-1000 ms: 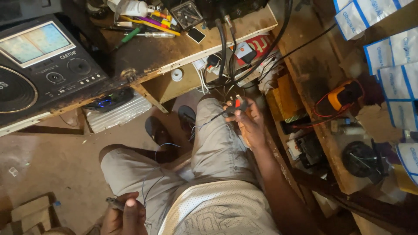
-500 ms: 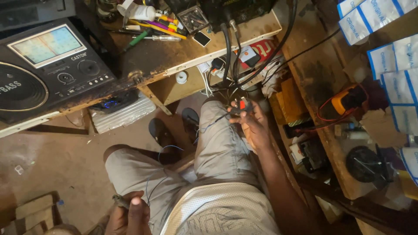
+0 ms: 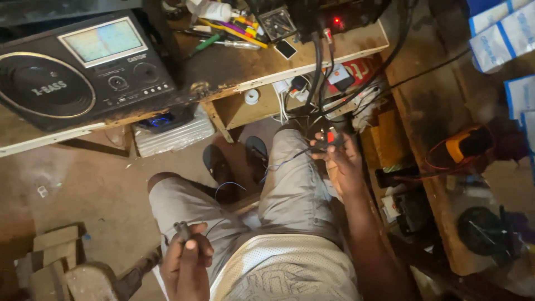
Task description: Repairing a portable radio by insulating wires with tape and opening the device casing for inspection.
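Your right hand [image 3: 343, 161] has crept outward w/ the red-tipped probes [image 3: 329, 139] pinched; left hand [image 3: 186, 262] stays low, gripping a small grey part [image 3: 181, 228]. Wire [image 3: 278, 165] stretches btwn them.

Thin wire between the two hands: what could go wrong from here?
1. The thin wire runs loose across the knees from the left hand to the right hand; a pull might snap it.
2. The right hand works close to the hanging cables and could snag them.
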